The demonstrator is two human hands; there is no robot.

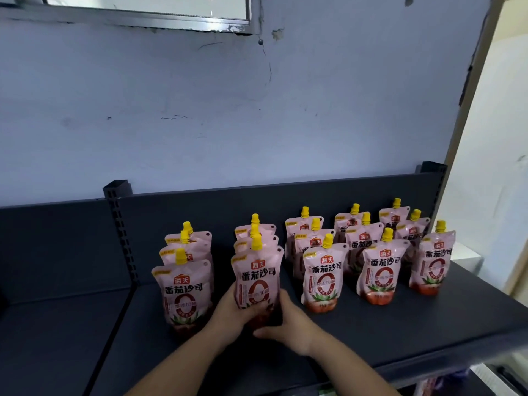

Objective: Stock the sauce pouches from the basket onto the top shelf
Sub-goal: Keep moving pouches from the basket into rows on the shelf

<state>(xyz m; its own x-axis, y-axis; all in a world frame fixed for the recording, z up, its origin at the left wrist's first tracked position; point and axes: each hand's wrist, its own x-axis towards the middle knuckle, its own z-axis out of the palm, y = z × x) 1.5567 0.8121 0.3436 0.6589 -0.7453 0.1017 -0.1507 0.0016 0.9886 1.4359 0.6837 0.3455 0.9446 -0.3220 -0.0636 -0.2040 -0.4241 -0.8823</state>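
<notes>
on the top shelf, two hands round one sauce pouch

at the front of the second file from the left, the left hand point(231, 310) curls its fingers round the lower left edge of a pink sauce pouch point(258, 278); the right hand point(288, 324) closes on the lower right edge and the base, thumb lying up the side; both grips sit snug on this one pouch; it stands upright, yellow cap point(256, 242) on top, printed face toward the camera; whether its base touches the shelf i cannot tell, as the hands cover it; close behind it two more pouches point(255, 232) stand one after the other; just beside the left hand stands the leftmost file point(184, 292), three deep; to the right, apart from the right hand, come three further files, the third file point(323, 277), the fourth file point(380, 271) and the rightmost file point(435, 260), each three deep and upright, all caps yellow; everything stands on the dark grey top shelf point(371, 335); behind runs its dark back panel point(228, 204), with a perforated upright point(120, 224) at the left; above rises a pale, cracked wall point(200, 110) with a window frame point(143, 17) at the top
</notes>
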